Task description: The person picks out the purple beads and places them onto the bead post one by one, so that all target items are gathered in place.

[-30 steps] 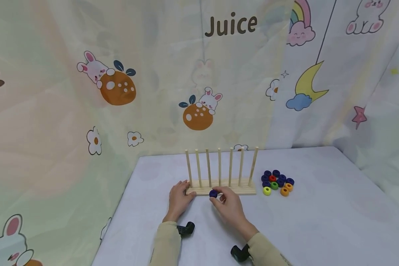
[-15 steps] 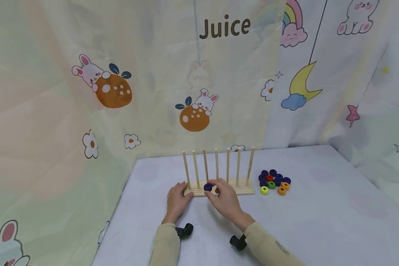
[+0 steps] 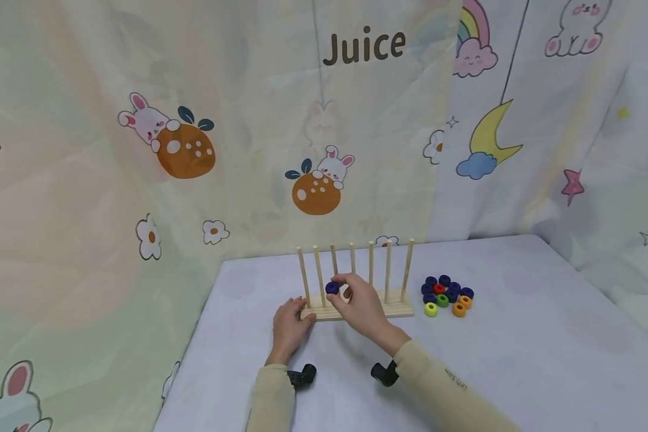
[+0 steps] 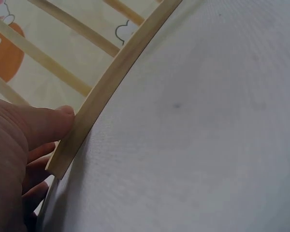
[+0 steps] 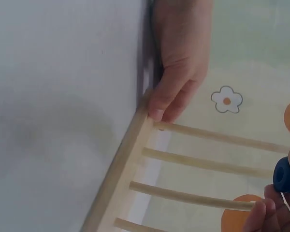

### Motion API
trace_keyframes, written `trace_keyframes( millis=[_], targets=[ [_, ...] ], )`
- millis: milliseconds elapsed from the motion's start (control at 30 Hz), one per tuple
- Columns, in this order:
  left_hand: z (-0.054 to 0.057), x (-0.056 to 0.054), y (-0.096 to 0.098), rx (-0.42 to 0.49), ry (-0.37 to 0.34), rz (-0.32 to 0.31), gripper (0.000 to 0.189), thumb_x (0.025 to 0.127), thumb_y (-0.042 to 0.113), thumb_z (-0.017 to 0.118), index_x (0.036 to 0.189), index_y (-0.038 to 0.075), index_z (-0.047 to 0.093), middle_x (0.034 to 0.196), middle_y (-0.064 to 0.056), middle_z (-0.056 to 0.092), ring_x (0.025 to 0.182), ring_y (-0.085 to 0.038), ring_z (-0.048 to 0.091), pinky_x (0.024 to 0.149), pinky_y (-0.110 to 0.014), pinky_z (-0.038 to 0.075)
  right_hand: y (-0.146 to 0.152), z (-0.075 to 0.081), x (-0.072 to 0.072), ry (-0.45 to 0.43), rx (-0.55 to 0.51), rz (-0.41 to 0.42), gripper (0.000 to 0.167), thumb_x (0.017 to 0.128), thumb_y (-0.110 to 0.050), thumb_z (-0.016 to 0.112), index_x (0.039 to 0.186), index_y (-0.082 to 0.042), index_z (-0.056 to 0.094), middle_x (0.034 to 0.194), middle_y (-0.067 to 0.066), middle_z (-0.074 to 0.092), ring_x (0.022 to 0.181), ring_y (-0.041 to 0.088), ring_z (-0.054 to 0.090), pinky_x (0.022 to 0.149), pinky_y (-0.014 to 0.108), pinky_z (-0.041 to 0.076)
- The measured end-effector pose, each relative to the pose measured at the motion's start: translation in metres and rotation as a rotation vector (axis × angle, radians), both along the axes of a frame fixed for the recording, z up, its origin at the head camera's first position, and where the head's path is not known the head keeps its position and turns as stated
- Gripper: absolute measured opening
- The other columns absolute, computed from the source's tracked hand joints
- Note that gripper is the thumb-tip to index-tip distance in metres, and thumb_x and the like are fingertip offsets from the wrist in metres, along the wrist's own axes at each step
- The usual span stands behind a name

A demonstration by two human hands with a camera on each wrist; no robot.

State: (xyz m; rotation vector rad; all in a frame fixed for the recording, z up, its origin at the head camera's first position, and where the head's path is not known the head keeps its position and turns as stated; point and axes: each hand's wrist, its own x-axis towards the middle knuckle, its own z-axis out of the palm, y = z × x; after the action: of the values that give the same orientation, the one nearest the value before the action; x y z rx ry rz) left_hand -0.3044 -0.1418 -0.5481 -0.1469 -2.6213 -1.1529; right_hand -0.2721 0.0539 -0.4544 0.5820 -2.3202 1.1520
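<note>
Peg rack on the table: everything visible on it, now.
The peg rack looks like pale, unpainted wood: a long, flat base with seven slim round pegs standing in one row. Nothing is seen threaded on the pegs, though the right hand hides parts of the middle ones. It lies flat on the pale table. The left hand holds its left end, thumb at the front edge. Whether the right hand touches a peg is unclear.
</note>
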Motion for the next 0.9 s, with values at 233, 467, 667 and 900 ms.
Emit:
trace_keyframes(
  millis=[233, 467, 667, 900],
  targets=[
    [0.000, -0.003, 0.003, -0.008, 0.016, -0.004, 0.046, 0.083, 0.021, 0.076, 0.123, 0.001, 0.065, 0.133, -0.016, 0.060, 0.133, -0.038, 0.045, 0.116, -0.053, 0.023, -0.001, 0.012, -0.009, 0.015, 0.025, 0.036, 0.031, 0.087, -0.017, 0.075, 0.114, -0.007, 0.065, 0.101, -0.001, 0.065, 0.073, 0.018, 0.059, 0.057, 0.021, 0.047],
    [-0.002, -0.004, 0.001, -0.013, 0.058, -0.017, 0.046, 0.082, 0.022, 0.076, 0.121, 0.000, 0.066, 0.130, -0.018, 0.062, 0.131, -0.041, 0.046, 0.114, -0.055, 0.025, -0.011, 0.020, -0.014, 0.026, 0.042, 0.053, 0.035, 0.087, -0.016, 0.075, 0.118, -0.005, 0.063, 0.103, 0.002, 0.066, 0.073, 0.018, 0.060, 0.060, 0.022, 0.048],
    [-0.003, -0.001, -0.002, 0.003, 0.079, -0.008, 0.045, 0.080, 0.022, 0.077, 0.119, 0.001, 0.067, 0.128, -0.017, 0.063, 0.129, -0.040, 0.048, 0.113, -0.056, 0.026, -0.020, 0.026, -0.017, 0.013, 0.058, 0.071, 0.034, 0.088, -0.017, 0.073, 0.118, -0.006, 0.063, 0.106, 0.001, 0.065, 0.077, 0.014, 0.060, 0.064, 0.022, 0.050],
    [-0.004, -0.001, -0.001, 0.002, 0.061, 0.005, 0.045, 0.081, 0.022, 0.078, 0.120, 0.002, 0.067, 0.129, -0.016, 0.063, 0.130, -0.039, 0.048, 0.114, -0.055, 0.026, -0.027, 0.039, -0.024, 0.052, 0.081, 0.083, 0.039, 0.089, -0.017, 0.073, 0.124, -0.006, 0.061, 0.106, 0.001, 0.066, 0.074, 0.009, 0.059, 0.063, 0.019, 0.051]
  ],
)
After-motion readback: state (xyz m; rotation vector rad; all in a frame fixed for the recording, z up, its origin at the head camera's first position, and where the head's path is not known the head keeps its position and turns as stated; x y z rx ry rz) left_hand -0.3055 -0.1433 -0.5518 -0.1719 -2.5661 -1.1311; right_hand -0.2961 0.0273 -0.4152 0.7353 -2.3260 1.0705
